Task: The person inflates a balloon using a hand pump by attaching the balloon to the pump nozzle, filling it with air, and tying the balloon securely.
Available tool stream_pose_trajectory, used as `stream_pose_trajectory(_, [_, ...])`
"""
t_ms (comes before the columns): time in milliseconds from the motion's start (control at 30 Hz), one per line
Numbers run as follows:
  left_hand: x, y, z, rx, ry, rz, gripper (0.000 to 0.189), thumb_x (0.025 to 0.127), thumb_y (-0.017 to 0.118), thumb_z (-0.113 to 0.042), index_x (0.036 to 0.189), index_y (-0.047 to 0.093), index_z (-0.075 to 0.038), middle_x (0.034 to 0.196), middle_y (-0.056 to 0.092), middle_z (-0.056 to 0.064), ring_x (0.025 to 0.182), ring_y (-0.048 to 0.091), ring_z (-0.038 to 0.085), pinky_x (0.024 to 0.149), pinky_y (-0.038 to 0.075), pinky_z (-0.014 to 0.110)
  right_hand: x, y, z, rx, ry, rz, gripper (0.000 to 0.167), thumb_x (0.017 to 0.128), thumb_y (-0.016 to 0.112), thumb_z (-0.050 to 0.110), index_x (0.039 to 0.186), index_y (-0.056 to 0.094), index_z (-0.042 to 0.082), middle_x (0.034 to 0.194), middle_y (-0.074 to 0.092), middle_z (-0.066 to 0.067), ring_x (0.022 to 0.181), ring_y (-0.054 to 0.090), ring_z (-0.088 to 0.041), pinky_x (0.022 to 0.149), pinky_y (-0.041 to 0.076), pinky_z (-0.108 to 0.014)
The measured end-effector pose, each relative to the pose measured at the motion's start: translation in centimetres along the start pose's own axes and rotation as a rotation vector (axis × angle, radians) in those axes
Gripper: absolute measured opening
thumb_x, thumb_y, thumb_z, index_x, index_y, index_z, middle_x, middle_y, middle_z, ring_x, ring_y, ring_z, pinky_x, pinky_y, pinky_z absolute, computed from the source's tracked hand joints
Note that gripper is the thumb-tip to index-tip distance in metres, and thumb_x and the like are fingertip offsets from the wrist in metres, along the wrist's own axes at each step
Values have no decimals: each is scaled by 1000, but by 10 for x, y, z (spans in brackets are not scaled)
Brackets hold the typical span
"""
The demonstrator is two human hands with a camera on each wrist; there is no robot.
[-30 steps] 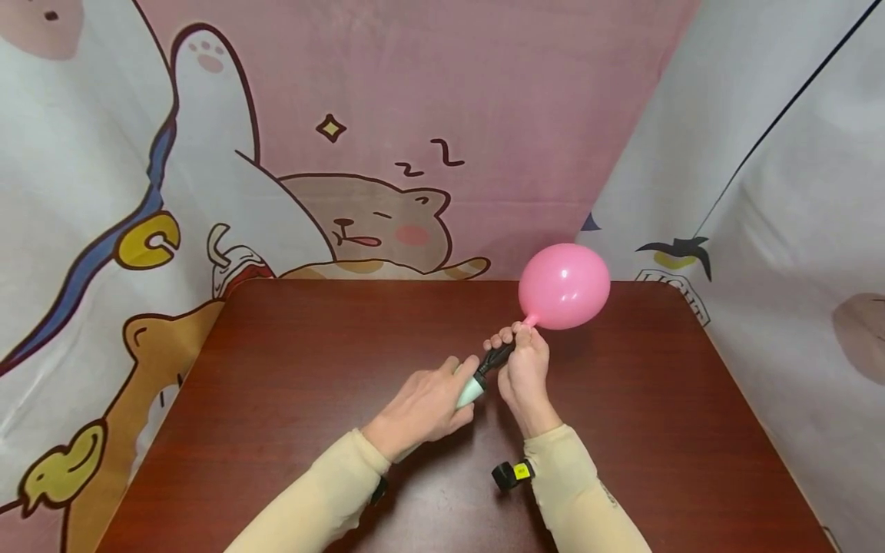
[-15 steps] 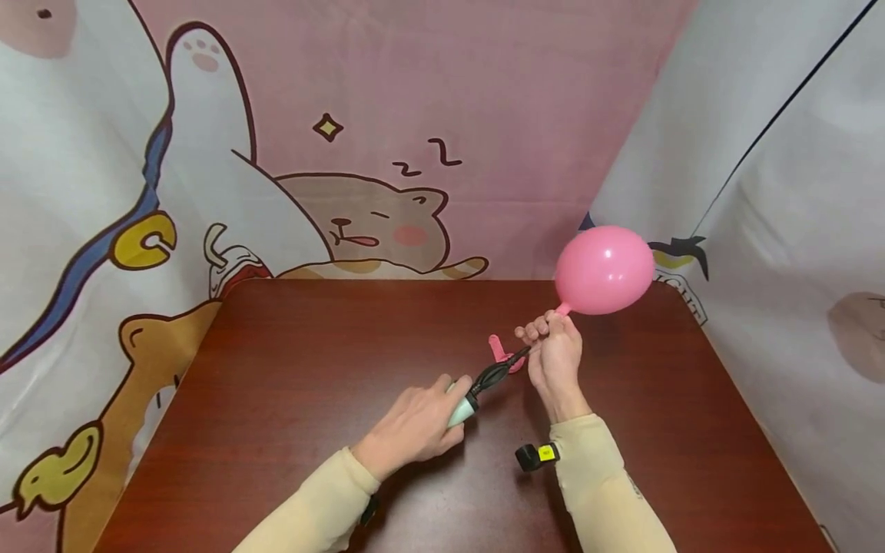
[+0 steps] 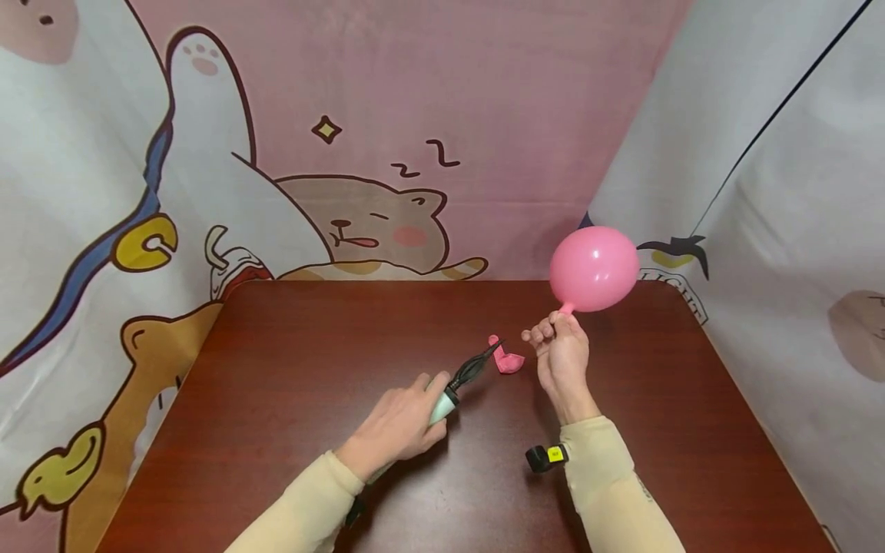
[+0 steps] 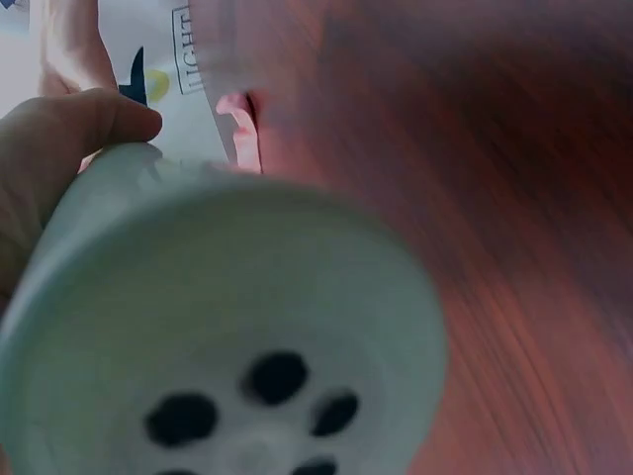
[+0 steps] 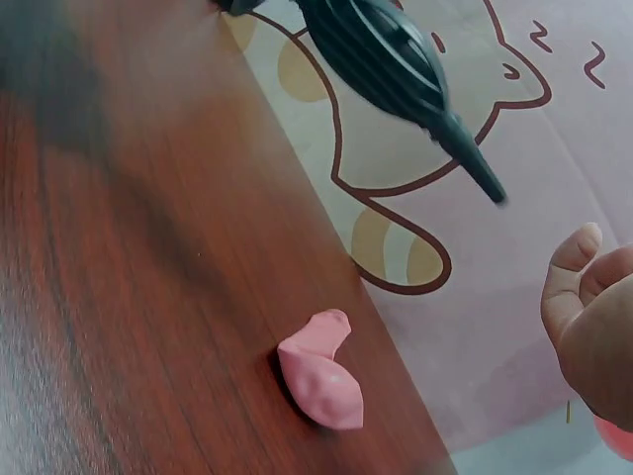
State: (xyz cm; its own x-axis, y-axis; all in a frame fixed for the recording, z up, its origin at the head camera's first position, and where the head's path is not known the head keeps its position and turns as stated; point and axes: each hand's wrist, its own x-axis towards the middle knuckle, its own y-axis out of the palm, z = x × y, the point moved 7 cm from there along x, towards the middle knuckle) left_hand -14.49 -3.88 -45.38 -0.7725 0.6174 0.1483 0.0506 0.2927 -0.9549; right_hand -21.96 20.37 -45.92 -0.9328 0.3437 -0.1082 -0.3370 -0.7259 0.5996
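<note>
In the head view my left hand (image 3: 396, 428) grips a mint-green balloon hand pump (image 3: 442, 407) with a black ribbed nozzle pointing up and right. The pump's wide round end with dark holes (image 4: 277, 378) fills much of the left wrist view. My right hand (image 3: 565, 369) pinches the neck of an inflated pink balloon (image 3: 594, 269), which sits above the fingers. The nozzle tip stands apart from this balloon, over a limp pink balloon (image 3: 510, 363) lying on the table. The right wrist view shows the limp balloon (image 5: 324, 386) folded, with the nozzle (image 5: 391, 59) beyond it.
The brown wooden table (image 3: 311, 346) spreads beneath both hands. Behind it hangs a pink cloth backdrop (image 3: 518, 115) with cartoon animals, and a pale cloth (image 3: 781, 230) lines the right side. A black wrist camera (image 3: 539, 458) is strapped near my right cuff.
The pump nozzle has come away from the inflated balloon. My left hand drew the pump left and down, my right hand carried the balloon right and up. The limp balloon came into view.
</note>
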Motion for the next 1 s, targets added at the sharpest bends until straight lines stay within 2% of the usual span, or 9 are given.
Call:
stream_pose_trajectory(533, [-8, -4, 59, -11, -182, -20, 55, 88, 70, -23, 132, 44, -6, 84, 52, 5, 56, 45, 15, 49, 40, 30, -4, -2, 0, -154, 35, 7, 26, 107, 33, 6, 83, 42, 10, 67, 38, -1, 58, 40, -16, 62, 44, -30])
stream_pose_trajectory(1000, [-9, 7, 108, -85, -397, 80, 58, 91, 70, -27, 138, 42, -7, 89, 55, 10, 59, 51, 21, 53, 43, 34, -9, -7, -9, -257, 90, 58, 27, 111, 37, 14, 87, 47, 9, 67, 43, -2, 61, 44, -17, 66, 48, -29])
